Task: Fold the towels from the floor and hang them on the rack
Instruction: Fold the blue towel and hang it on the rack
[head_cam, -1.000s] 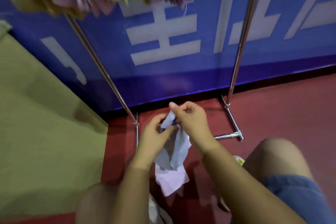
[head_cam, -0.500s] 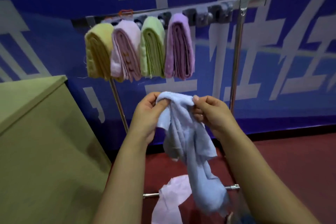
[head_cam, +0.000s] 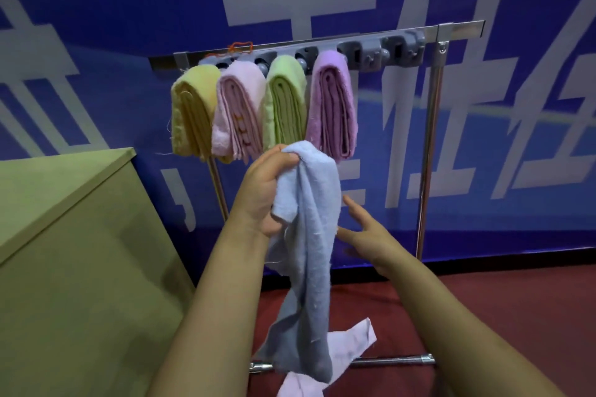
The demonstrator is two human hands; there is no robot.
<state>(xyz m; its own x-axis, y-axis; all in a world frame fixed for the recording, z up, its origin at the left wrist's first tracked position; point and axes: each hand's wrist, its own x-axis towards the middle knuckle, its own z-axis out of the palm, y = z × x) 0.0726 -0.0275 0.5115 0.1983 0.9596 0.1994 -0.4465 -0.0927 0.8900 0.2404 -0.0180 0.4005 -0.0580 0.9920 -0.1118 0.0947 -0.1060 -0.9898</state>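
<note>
My left hand (head_cam: pixel 263 193) grips the top of a light blue towel (head_cam: pixel 306 255), which hangs down unfolded in front of me. To the right of the cloth, my right hand (head_cam: pixel 362 230) is held with fingers spread and holds nothing. Behind stands the metal rack (head_cam: pixel 451 37), its bar carrying several grey clips. Several folded towels hang on its left part: yellow (head_cam: pixel 190 113), pink (head_cam: pixel 237 113), green (head_cam: pixel 285 103) and purple (head_cam: pixel 332 106). A pale lilac towel (head_cam: pixel 348 345) lies on the red floor by the rack's base.
A beige box or cabinet (head_cam: pixel 74 261) stands close at my left. A blue wall banner with white characters (head_cam: pixel 483 138) runs behind the rack. Free grey clips (head_cam: pixel 383 50) sit on the rack's right part. The red floor (head_cam: pixel 500 309) stretches to the right.
The view rose from the floor to the rack as the blue towel was lifted. My right hand let go of the towel's top and dropped to its right side.
</note>
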